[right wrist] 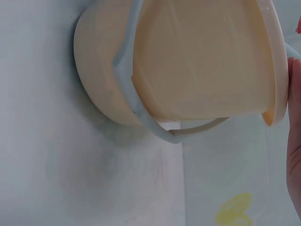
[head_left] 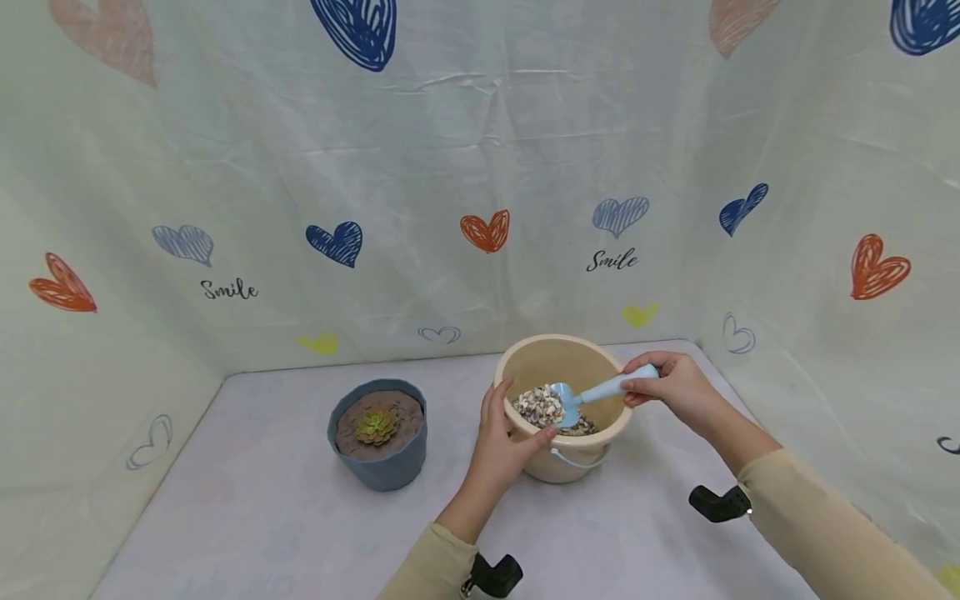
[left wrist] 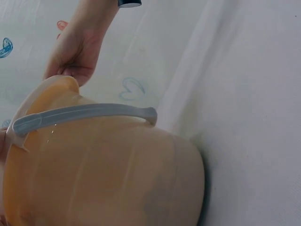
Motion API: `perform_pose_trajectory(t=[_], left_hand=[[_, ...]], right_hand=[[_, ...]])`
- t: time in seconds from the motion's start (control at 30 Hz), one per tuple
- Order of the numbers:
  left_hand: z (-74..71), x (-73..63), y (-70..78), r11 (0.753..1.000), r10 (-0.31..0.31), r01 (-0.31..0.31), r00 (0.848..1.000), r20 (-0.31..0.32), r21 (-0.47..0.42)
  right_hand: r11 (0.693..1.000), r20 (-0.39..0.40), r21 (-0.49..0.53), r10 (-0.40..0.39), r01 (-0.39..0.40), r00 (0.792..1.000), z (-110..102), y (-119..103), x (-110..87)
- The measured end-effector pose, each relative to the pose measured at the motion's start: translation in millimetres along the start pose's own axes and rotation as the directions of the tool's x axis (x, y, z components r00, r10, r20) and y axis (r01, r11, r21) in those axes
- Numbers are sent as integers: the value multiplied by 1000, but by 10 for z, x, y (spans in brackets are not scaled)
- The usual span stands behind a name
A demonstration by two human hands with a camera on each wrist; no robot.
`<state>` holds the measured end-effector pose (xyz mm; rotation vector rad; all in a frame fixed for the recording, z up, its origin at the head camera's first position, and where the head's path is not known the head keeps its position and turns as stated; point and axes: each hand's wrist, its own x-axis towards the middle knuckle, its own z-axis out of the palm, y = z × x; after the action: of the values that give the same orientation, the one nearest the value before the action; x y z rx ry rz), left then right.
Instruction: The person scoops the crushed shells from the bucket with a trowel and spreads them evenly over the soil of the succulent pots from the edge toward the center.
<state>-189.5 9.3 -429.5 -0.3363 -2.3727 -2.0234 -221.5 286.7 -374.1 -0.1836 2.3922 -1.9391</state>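
Pale-blue shovel [head_left: 600, 391], head view: loaded with pebbles [head_left: 538, 406], inside bucket [head_left: 547, 471]; fingers of right hand [head_left: 675, 388] pinch it, of left hand [head_left: 497, 439] grip the rim. Pot [head_left: 386, 472] pebble-free — likely early. Left wrist: bucket on desk [left wrist: 254, 179]. Right wrist: pebbles hidden.

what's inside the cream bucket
Inside are gravel-like bits and the head of a blue scoop. The bottom of the bucket is covered and cannot be seen; the scoop also hides some of the bits.
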Motion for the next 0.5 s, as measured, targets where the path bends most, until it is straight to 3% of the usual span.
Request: perform_pose_trajectory(t=[0.5], left_hand=[[4,-11,7,1000,5,-5,1000,-15,-10]], right_hand=[[994,-63,82,-67,72,996,-70,-55,-161]])
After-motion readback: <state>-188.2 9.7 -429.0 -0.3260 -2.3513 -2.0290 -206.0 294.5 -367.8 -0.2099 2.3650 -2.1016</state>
